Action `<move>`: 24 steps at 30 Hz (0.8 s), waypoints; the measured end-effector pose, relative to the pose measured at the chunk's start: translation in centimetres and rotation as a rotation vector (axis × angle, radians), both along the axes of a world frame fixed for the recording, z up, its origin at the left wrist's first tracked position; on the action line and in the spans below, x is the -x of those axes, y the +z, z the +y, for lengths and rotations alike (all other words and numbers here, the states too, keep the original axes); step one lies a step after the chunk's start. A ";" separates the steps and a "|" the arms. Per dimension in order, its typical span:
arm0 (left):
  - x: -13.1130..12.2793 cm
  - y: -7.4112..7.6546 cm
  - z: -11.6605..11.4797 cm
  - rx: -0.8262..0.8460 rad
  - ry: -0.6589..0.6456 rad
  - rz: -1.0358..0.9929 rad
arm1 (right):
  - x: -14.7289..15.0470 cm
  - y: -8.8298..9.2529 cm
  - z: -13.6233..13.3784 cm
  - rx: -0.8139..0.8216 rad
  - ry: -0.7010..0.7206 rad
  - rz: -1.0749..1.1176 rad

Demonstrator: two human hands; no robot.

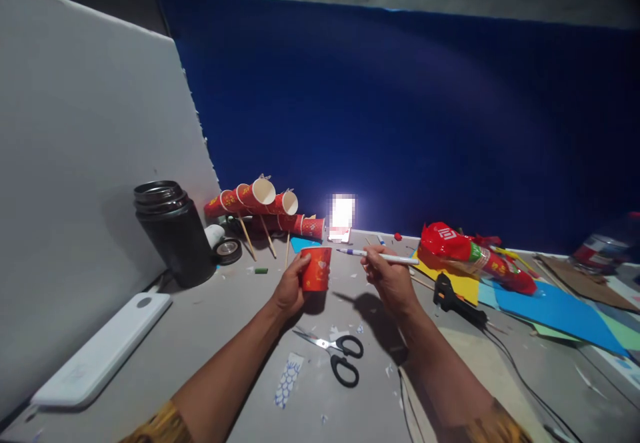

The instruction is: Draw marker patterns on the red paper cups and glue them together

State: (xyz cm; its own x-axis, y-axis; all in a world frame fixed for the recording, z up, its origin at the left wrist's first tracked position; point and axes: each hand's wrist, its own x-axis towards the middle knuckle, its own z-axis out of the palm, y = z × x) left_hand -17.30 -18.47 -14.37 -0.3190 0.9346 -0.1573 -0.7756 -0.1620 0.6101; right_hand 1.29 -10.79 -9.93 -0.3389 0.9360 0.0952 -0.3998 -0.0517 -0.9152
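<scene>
My left hand is wrapped around a small red paper cup, holding it upside down just above the grey table. My right hand pinches a white pen that lies level, its tip pointing left toward the cup with a small gap between them. Black-handled scissors lie open on the table below both hands.
Stacked red cups on wooden sticks lie at the back beside a black jar and tape roll. A white slab lies left. A black glue gun, red plastic packet and coloured paper sheets lie right. A bright phone screen stands behind.
</scene>
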 end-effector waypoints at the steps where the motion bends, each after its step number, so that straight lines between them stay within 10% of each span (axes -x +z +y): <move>1: -0.3 -0.1 -0.1 -0.002 -0.017 0.004 | 0.1 -0.1 -0.1 -0.049 0.001 -0.039; 12: -2.5 0.2 -0.8 0.070 -0.128 -0.055 | -0.6 0.8 -1.2 -0.391 -0.106 -0.369; 19: -2.6 0.5 -1.1 0.109 -0.188 -0.104 | -0.9 1.1 -1.4 -0.402 0.031 -0.409; 24: -2.6 0.6 -1.1 0.125 -0.190 -0.083 | -0.6 0.9 -1.3 -0.408 -0.128 -0.327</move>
State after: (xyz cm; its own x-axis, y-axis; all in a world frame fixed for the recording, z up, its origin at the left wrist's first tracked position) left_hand -14.71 -19.57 -13.80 -0.1201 0.9483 -0.2937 -0.8330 0.0647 0.5495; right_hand 1.93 -12.13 -9.08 -0.2973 0.8811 0.3679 -0.0701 0.3642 -0.9287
